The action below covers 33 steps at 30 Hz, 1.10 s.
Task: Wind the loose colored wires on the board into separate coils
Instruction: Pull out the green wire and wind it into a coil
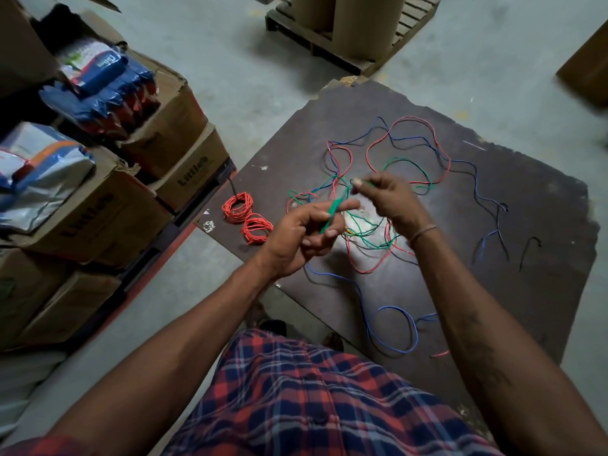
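A dark board (493,225) carries a tangle of loose red, blue, green and black wires (408,153). My left hand (302,232) holds a small green coil (334,210) between thumb and fingers above the tangle. My right hand (391,199) pinches the green wire (404,162) just right of the coil, and the strand trails off across the board. Two wound red coils (237,207) (257,229) lie side by side near the board's left edge. A blue wire (401,327) loops toward the near edge.
Stacked cardboard boxes (138,179) with plastic packets on top stand to the left on the concrete floor. A wooden pallet (329,37) with cardboard drums sits at the back. A short black wire piece (529,251) lies on the board's right side.
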Tool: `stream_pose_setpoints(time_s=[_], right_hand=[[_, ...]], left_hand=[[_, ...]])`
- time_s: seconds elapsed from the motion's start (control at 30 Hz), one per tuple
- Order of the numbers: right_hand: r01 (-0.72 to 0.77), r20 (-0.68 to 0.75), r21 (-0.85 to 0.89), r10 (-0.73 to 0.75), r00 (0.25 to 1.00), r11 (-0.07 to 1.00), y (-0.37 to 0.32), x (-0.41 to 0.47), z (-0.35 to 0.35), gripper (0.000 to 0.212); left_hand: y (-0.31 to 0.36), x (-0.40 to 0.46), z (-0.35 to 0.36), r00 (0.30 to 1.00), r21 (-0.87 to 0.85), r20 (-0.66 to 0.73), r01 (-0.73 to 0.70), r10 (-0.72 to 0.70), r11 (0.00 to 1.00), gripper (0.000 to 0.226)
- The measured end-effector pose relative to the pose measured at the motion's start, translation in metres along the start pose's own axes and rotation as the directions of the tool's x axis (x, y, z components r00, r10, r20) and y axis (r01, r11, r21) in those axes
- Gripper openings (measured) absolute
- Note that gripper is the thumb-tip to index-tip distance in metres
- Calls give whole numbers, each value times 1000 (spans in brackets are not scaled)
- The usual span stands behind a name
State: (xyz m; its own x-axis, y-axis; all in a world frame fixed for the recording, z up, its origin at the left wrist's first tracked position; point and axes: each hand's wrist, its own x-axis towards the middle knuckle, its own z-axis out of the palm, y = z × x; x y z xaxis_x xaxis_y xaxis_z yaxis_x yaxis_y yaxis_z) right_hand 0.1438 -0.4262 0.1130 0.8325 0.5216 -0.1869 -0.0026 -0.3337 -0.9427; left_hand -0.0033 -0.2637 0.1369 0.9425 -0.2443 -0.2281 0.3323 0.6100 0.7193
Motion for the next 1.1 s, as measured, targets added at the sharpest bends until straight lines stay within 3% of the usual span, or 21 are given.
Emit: stream_pose_setpoints(time_s=[0.07,0.17,0.3,0.37,0.43,0.53,0.67,0.77,0.83,0.97,1.1], right_hand=[[-52,103,-144,67,992,988,12,-13,13,32],[-134,318,-213,199,927,968,15,-38,33,49],[-134,403,-234,221,888,963,-1,-68,39,57],[-58,427,-265,171,888,962,-17,-77,32,46],[23,442,-270,103,891,963,-34,-81,19,35],[93,387,-57,-64,920,994,-52,-81,-6,24],[168,194,243,-217,957,955,-50,-67,-34,17],[166,67,480,-225,972,862,-50,-50,-48,13],[122,18,544,-157,987,830,-50,-36,-49,23],[54,-35,337,-45,998,940,-28,-3,-30,21],[-88,3,107,88,996,990,6,0,1,26]], left_hand=[[7,1,-3,998,-16,-48,-46,45,999,51],[17,5,0,986,-67,-126,-118,109,991,45],[21,19,-6,972,-86,-127,-209,198,974,28],[15,28,-11,968,46,-137,-203,208,978,20],[6,38,-18,952,319,-202,-158,230,935,14],[2,41,-24,943,690,-173,-91,285,718,30],[12,36,-14,984,810,-34,-77,176,582,28],[15,26,-2,996,716,11,-73,93,695,28],[15,20,4,998,605,-13,-45,66,795,35],[17,15,11,1000,556,9,-27,27,831,46],[21,16,16,997,553,10,-69,75,830,37]])
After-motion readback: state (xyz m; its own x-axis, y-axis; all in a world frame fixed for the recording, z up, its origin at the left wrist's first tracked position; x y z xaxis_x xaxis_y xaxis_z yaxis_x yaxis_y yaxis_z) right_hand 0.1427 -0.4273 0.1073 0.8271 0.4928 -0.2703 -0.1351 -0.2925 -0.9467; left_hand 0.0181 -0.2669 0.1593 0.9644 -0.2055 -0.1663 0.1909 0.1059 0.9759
